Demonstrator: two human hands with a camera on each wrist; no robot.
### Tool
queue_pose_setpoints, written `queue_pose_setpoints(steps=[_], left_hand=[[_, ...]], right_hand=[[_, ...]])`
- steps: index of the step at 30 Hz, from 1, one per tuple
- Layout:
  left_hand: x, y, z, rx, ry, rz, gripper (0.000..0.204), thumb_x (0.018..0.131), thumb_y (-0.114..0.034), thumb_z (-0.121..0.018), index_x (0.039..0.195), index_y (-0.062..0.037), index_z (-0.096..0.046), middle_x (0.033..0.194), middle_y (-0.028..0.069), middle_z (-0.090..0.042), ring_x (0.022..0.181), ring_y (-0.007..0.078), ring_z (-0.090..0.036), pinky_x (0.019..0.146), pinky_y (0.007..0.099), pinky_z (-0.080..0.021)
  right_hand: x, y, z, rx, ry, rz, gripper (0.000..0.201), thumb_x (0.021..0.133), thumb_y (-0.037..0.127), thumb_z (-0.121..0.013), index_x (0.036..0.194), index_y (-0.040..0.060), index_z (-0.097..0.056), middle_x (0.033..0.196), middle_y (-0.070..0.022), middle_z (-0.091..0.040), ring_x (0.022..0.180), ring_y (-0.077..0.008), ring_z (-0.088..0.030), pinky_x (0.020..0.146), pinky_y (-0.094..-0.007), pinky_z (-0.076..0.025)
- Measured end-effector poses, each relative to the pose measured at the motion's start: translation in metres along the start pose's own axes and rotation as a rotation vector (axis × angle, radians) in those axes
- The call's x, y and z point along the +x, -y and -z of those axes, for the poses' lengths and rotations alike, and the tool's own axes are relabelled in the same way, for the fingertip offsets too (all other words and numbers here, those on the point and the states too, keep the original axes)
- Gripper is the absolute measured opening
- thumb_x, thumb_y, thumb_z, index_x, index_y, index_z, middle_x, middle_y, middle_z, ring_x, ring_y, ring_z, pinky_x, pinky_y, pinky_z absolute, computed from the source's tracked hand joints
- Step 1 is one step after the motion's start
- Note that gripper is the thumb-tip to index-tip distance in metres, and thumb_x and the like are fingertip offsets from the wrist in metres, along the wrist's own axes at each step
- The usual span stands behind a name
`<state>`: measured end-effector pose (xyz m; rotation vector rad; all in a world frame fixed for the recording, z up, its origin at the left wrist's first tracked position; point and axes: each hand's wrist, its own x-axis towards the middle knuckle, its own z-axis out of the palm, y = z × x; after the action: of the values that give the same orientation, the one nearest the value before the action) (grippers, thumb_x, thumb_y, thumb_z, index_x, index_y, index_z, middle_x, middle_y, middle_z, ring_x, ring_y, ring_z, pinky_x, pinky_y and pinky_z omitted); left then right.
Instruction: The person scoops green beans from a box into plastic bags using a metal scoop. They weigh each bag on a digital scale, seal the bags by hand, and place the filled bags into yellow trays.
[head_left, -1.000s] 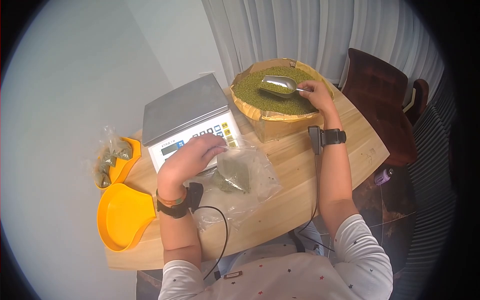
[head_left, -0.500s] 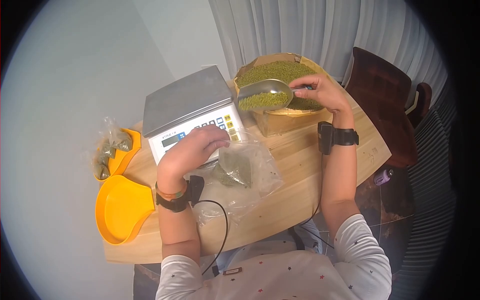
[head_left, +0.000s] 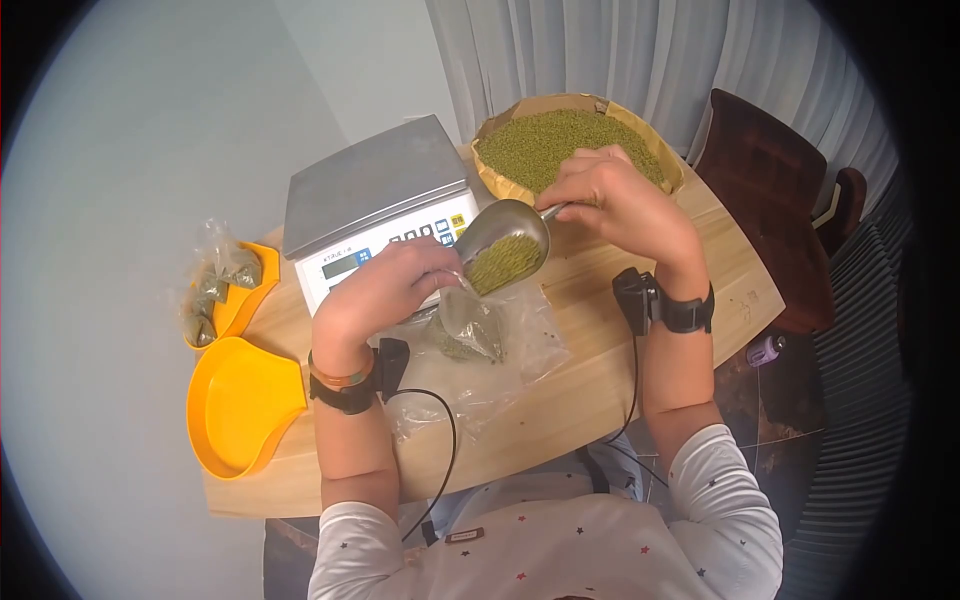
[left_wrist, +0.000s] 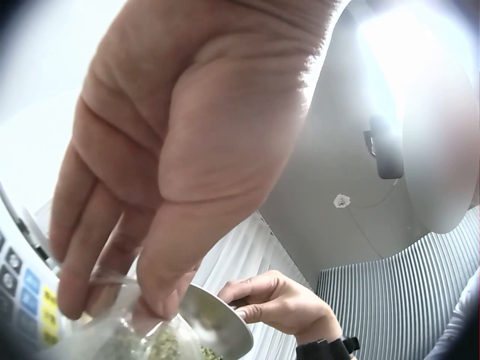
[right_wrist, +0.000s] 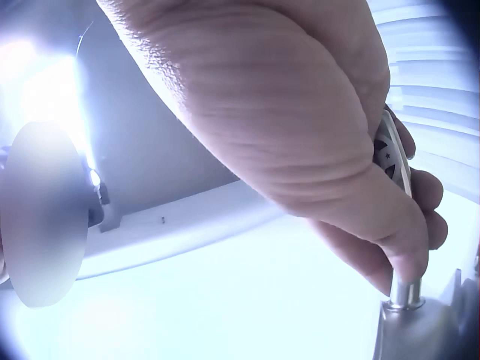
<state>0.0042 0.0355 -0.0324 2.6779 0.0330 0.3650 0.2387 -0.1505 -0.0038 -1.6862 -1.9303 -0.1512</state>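
Note:
My left hand (head_left: 385, 290) pinches the rim of a clear plastic bag (head_left: 472, 325) between thumb and fingers; green beans lie in the bag's lower part. In my right hand (head_left: 620, 205) is the handle of a metal scoop (head_left: 520, 225), tilted down to the left with green beans (head_left: 505, 262) heaped toward its lip. The scoop's lip overlaps the bag's mouth, close to the left fingertips. From the left wrist, the scoop (left_wrist: 217, 326) shows right beside the thumb and the bag (left_wrist: 112, 334). In the right wrist view, fingers (right_wrist: 405, 232) wrap the scoop's handle.
A digital scale (head_left: 375, 185) stands behind the left hand. At the back, a paper-lined carton (head_left: 500, 185) is full of green beans. Left are an empty yellow tray (head_left: 215, 460) and another yellow tray (head_left: 262, 285) holding several filled bags (head_left: 237, 265). Flat plastic (head_left: 430, 395) lies on the wooden table (head_left: 590, 350).
My right hand has lifted the loaded scoop from the carton, carried it left and toward me, and tipped it at the bag. The left hand has stayed at the bag's rim.

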Motion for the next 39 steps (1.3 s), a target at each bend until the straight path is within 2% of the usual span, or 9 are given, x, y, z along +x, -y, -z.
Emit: queue_pose_setpoints(steps=[2, 5, 19, 23, 26, 28, 31, 34, 39], left_hand=[[-0.001, 0.001, 0.0, -0.002, 0.006, 0.023, 0.015, 0.091, -0.014, -0.064, 0.099, -0.0017, -0.069, 0.094, 0.0131, -0.069, 0.091, 0.0343, -0.062, 0.08, 0.0389, -0.05], [0.0, 0.0, 0.001, -0.027, 0.048, 0.042, 0.015, 0.093, -0.016, -0.06, 0.1, -0.0046, -0.067, 0.095, 0.0113, -0.067, 0.094, 0.0347, -0.059, 0.085, 0.0404, -0.046], [0.002, -0.012, 0.01, -0.006, 0.087, 0.156, 0.02, 0.094, -0.018, -0.059, 0.104, -0.0019, -0.065, 0.095, 0.0171, -0.067, 0.089, 0.0395, -0.06, 0.078, 0.0427, -0.049], [0.001, -0.014, 0.01, -0.019, 0.069, 0.148, 0.02, 0.095, -0.018, -0.058, 0.104, -0.0014, -0.065, 0.094, 0.0178, -0.066, 0.088, 0.04, -0.06, 0.078, 0.0426, -0.049], [0.002, -0.015, 0.01, -0.071, -0.003, 0.031, 0.015, 0.093, -0.015, -0.062, 0.097, 0.0004, -0.06, 0.084, 0.0173, -0.062, 0.076, 0.0365, -0.055, 0.069, 0.0382, -0.046], [0.001, -0.017, 0.012, -0.078, -0.1, -0.051, 0.013, 0.092, -0.011, -0.064, 0.095, 0.0009, -0.06, 0.083, 0.0149, -0.061, 0.074, 0.0338, -0.055, 0.068, 0.0372, -0.046], [0.0, -0.022, 0.018, -0.051, -0.226, -0.113, 0.01, 0.09, -0.007, -0.066, 0.092, 0.0009, -0.06, 0.082, 0.0117, -0.061, 0.073, 0.0285, -0.056, 0.067, 0.0349, -0.046], [-0.001, -0.038, 0.024, -0.043, -0.368, -0.07, 0.008, 0.089, -0.005, -0.066, 0.09, 0.001, -0.061, 0.08, 0.0088, -0.059, 0.071, 0.0223, -0.055, 0.064, 0.031, -0.045], [0.008, -0.035, 0.029, 0.054, -0.617, -0.032, 0.005, 0.088, -0.003, -0.064, 0.09, 0.0012, -0.062, 0.077, 0.0105, -0.055, 0.064, 0.0234, -0.051, 0.059, 0.0317, -0.043]], right_hand=[[-0.001, 0.012, -0.003, -0.129, -0.054, 0.001, 0.019, 0.077, 0.005, -0.073, 0.095, 0.0086, -0.074, 0.081, -0.0043, -0.061, 0.087, -0.0233, -0.057, 0.088, -0.036, -0.036], [0.0, 0.024, -0.006, -0.155, -0.069, -0.006, 0.018, 0.077, 0.003, -0.072, 0.094, 0.0086, -0.075, 0.081, -0.005, -0.062, 0.089, -0.0227, -0.057, 0.086, -0.0352, -0.037], [-0.005, 0.033, 0.006, -0.31, -0.178, -0.007, 0.017, 0.079, 0.002, -0.067, 0.093, 0.0068, -0.076, 0.081, -0.0071, -0.064, 0.088, -0.0236, -0.059, 0.084, -0.0353, -0.041], [-0.007, 0.006, 0.017, -0.206, -0.289, -0.127, 0.016, 0.081, 0.003, -0.067, 0.096, 0.0037, -0.073, 0.085, -0.012, -0.067, 0.088, -0.0309, -0.061, 0.081, -0.0397, -0.046], [-0.013, -0.025, 0.016, -0.222, -0.362, -0.233, 0.018, 0.082, 0.004, -0.068, 0.099, 0.0006, -0.071, 0.094, -0.0178, -0.069, 0.09, -0.038, -0.064, 0.08, -0.0437, -0.05], [-0.015, -0.044, 0.012, -0.261, -0.293, -0.465, 0.021, 0.082, 0.0, -0.065, 0.102, 0.0015, -0.072, 0.1, -0.0187, -0.069, 0.094, -0.038, -0.065, 0.081, -0.0436, -0.051], [-0.021, -0.082, -0.004, -0.323, -0.186, -0.541, 0.026, 0.081, -0.003, -0.063, 0.105, 0.0029, -0.072, 0.103, -0.0196, -0.069, 0.096, -0.038, -0.065, 0.083, -0.0436, -0.051], [-0.021, -0.104, -0.018, -0.243, -0.071, -0.608, 0.029, 0.081, -0.005, -0.062, 0.106, 0.0047, -0.073, 0.106, -0.0196, -0.069, 0.099, -0.037, -0.065, 0.086, -0.043, -0.051], [-0.018, -0.11, -0.026, -0.244, -0.081, -0.614, 0.027, 0.082, -0.002, -0.063, 0.106, 0.0055, -0.073, 0.108, -0.0193, -0.068, 0.105, -0.0366, -0.063, 0.09, -0.0442, -0.05]])
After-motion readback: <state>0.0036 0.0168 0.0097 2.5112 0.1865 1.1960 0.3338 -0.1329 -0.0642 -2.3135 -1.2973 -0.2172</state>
